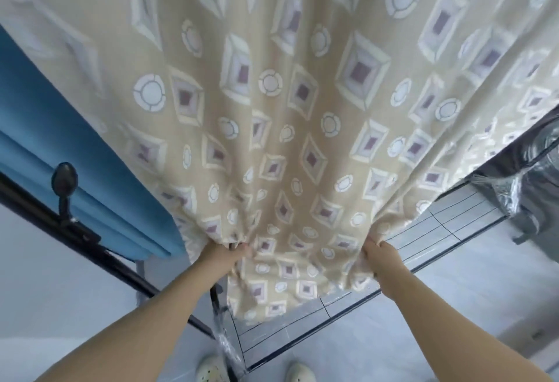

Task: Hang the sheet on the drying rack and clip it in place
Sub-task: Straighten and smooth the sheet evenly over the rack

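Hanging from somewhere above the top edge of the frame, the sheet (287,103) falls as a wide beige curtain printed with pale squares and circles. Its long folds run from the top of the frame down toward the lower centre, where they gather. Both hands grip it low down: the left hand (225,256) has its fingers curled into a bunch of cloth at lower centre-left, and the right hand (382,253) pinches a fold at lower centre-right. They sit at about the same height, set apart, with a slack span of cloth between them and the hem hanging a little below. The sheet therefore lies ahead of and above both hands, with neither plainly nearer; the bar it hangs over is out of view. The coming move is probably a downward pull or a sideways spread to even the drape, working across folds that run vertically. No clip shows, and clipping looks not yet done. At the left a blue cloth (75,155) hangs just beside the sheet, behind a black bar of the drying rack (30,200) with its round knob (64,183). A wire shelf (438,230) runs low on the right above the pale floor (453,306), and two light shoes (211,371) show at the bottom edge.
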